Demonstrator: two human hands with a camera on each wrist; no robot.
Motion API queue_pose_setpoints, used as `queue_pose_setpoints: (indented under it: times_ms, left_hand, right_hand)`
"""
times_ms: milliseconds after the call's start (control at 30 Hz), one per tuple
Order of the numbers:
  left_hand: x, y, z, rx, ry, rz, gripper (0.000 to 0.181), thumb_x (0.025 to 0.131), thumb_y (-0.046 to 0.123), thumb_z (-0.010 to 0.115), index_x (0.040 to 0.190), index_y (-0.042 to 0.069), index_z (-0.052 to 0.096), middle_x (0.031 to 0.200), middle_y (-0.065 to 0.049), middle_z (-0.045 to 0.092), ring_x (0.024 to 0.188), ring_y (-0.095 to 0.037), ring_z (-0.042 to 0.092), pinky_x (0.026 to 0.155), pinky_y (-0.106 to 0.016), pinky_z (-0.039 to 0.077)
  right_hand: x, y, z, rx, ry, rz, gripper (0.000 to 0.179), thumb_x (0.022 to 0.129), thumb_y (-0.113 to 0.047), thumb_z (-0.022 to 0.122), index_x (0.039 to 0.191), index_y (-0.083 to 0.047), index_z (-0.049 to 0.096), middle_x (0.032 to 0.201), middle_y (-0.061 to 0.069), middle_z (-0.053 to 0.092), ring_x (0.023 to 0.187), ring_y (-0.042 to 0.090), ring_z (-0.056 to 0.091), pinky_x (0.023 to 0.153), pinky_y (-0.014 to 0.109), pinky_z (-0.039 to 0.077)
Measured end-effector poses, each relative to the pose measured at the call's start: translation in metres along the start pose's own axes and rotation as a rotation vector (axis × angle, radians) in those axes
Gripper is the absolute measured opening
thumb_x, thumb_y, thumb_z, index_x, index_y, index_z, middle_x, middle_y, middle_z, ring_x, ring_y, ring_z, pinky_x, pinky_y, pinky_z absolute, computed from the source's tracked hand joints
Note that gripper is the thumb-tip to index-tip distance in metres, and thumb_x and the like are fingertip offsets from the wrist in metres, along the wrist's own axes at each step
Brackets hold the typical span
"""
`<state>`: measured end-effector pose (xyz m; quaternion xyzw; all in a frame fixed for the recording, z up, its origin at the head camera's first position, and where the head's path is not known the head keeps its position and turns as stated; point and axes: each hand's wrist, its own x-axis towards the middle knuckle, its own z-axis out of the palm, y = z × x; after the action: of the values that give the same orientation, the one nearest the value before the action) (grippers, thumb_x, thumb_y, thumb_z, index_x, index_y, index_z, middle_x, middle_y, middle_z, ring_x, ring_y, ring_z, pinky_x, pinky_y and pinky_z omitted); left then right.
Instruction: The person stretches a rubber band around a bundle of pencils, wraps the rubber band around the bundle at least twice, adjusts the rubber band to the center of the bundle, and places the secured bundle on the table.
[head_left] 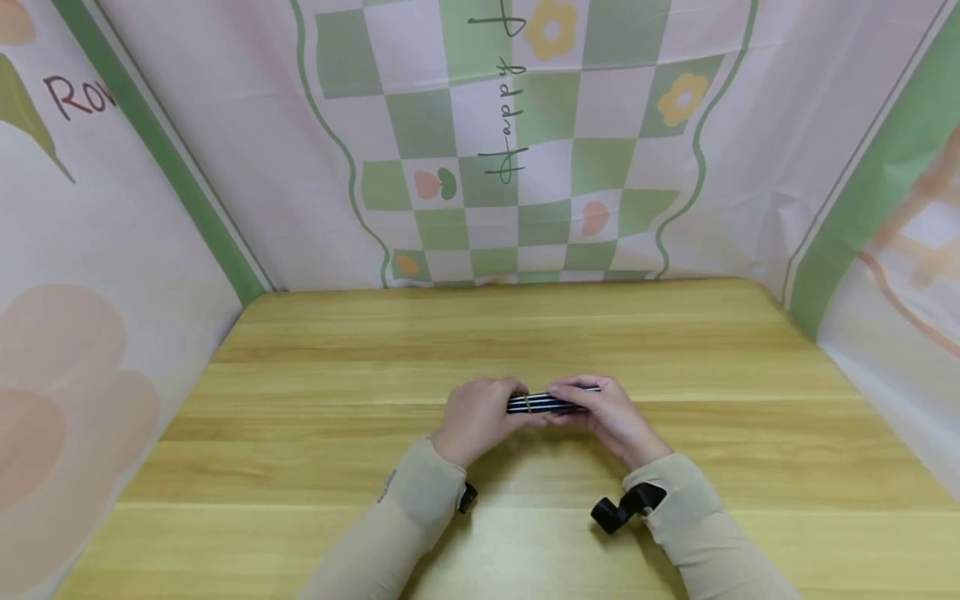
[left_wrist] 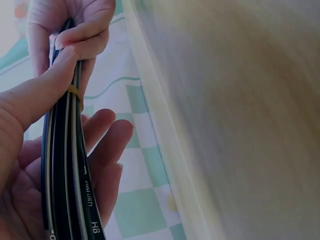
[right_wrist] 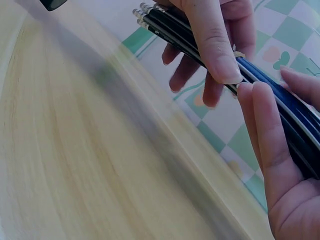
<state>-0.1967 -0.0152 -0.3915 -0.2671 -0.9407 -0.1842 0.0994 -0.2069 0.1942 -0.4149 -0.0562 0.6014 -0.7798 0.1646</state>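
A bundle of dark striped pencils (head_left: 546, 403) is held crosswise between both hands, just over the table. A yellowish rubber band (left_wrist: 76, 95) goes round it, and "HB" lettering shows on one pencil. My left hand (head_left: 477, 417) grips one end, thumb (left_wrist: 45, 95) laid along the pencils (left_wrist: 67, 165). Metal-capped ends (right_wrist: 145, 15) stick out past that hand in the right wrist view. On the other end, my right hand (head_left: 611, 417) pinches the bundle, fingertips close to the band. Its palm hides the far tips.
Under the hands lies a wood-grain table (head_left: 300, 375). Printed cloth walls (head_left: 487, 150) with green checks and flowers stand at its back and sides. Black wrist cameras (head_left: 628, 507) sit at the sleeve cuffs.
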Motion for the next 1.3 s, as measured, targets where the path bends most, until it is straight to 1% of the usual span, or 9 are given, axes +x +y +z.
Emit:
queue_pose_setpoints:
  times_ms: [133,333,600,733,900,967,1067,1167,1300]
  left_hand:
    - [0.000,0.001,-0.001,0.009,0.012,0.011,0.036,0.080,0.049,0.077,0.100,0.019,0.077,0.087,0.005,0.076,0.066,-0.008,0.064,0.053,-0.021,0.044]
    - [0.002,0.005,0.003,0.034,0.024,0.054,0.036,0.083,0.051,0.073,0.100,0.019,0.078,0.087,0.007,0.076,0.069,-0.007,0.066,0.055,-0.020,0.045]
    - [0.002,0.007,0.006,0.031,-0.008,0.067,0.037,0.087,0.050,0.069,0.113,0.025,0.075,0.096,0.006,0.077,0.079,-0.008,0.070,0.060,-0.023,0.052]
    - [0.001,0.003,0.005,0.007,-0.020,0.064,0.043,0.085,0.051,0.071,0.119,0.025,0.073,0.101,0.006,0.077,0.079,-0.010,0.071,0.057,-0.023,0.050]
    - [-0.001,-0.011,-0.005,-0.064,-0.113,-0.012,0.047,0.080,0.053,0.075,0.115,0.023,0.074,0.096,0.006,0.076,0.070,-0.006,0.062,0.055,-0.020,0.043]
    - [-0.002,-0.019,-0.009,-0.132,-0.148,-0.053,0.044,0.080,0.051,0.076,0.112,0.022,0.075,0.094,0.006,0.075,0.068,-0.005,0.057,0.059,-0.021,0.043]
    - [-0.004,-0.030,-0.013,-0.261,-0.177,-0.096,0.041,0.081,0.043,0.079,0.112,0.017,0.075,0.097,0.003,0.075,0.073,-0.005,0.057,0.068,-0.023,0.048]
    - [-0.006,-0.039,-0.016,-0.372,-0.200,-0.112,0.036,0.083,0.031,0.080,0.113,0.012,0.075,0.103,-0.001,0.075,0.081,-0.007,0.059,0.077,-0.026,0.050]
    - [-0.008,-0.045,-0.019,-0.405,-0.216,-0.089,0.031,0.085,0.021,0.078,0.113,0.009,0.074,0.107,-0.005,0.075,0.087,-0.010,0.063,0.081,-0.029,0.052]
  right_hand:
    - [0.001,0.001,0.000,0.010,0.011,0.021,0.015,0.099,-0.010,0.060,0.099,-0.011,0.075,0.098,0.008,0.070,0.079,0.017,0.072,0.071,0.023,0.059]
    - [0.001,0.002,-0.002,0.008,0.017,0.020,0.015,0.098,-0.008,0.060,0.104,-0.007,0.074,0.097,0.006,0.069,0.077,0.017,0.071,0.069,0.022,0.059]
    - [0.001,0.002,-0.002,-0.019,0.025,0.008,0.014,0.098,-0.007,0.060,0.104,-0.009,0.073,0.098,0.003,0.068,0.076,0.014,0.068,0.066,0.021,0.058]
    - [0.001,0.002,-0.003,-0.006,0.021,0.000,0.014,0.098,-0.006,0.060,0.104,-0.007,0.073,0.095,0.005,0.069,0.071,0.014,0.070,0.064,0.021,0.058]
    - [0.001,0.001,-0.007,0.048,0.013,-0.004,0.016,0.098,-0.004,0.058,0.101,-0.010,0.073,0.095,0.005,0.074,0.068,0.014,0.071,0.063,0.020,0.057]
    - [0.001,0.001,-0.009,0.067,0.028,-0.004,0.016,0.098,-0.003,0.058,0.099,-0.011,0.073,0.096,0.006,0.075,0.068,0.015,0.071,0.062,0.020,0.057]
    - [0.001,0.000,-0.012,0.065,0.050,0.002,0.014,0.097,-0.003,0.060,0.096,-0.010,0.072,0.097,0.007,0.075,0.070,0.016,0.072,0.065,0.021,0.058]
    - [0.002,0.000,-0.014,0.048,0.056,0.009,0.012,0.095,-0.003,0.063,0.093,-0.010,0.072,0.098,0.009,0.076,0.074,0.018,0.073,0.069,0.022,0.059]
    - [0.001,0.000,-0.015,0.023,0.032,0.001,0.015,0.095,-0.002,0.062,0.091,-0.011,0.073,0.097,0.009,0.076,0.076,0.019,0.074,0.070,0.024,0.060]
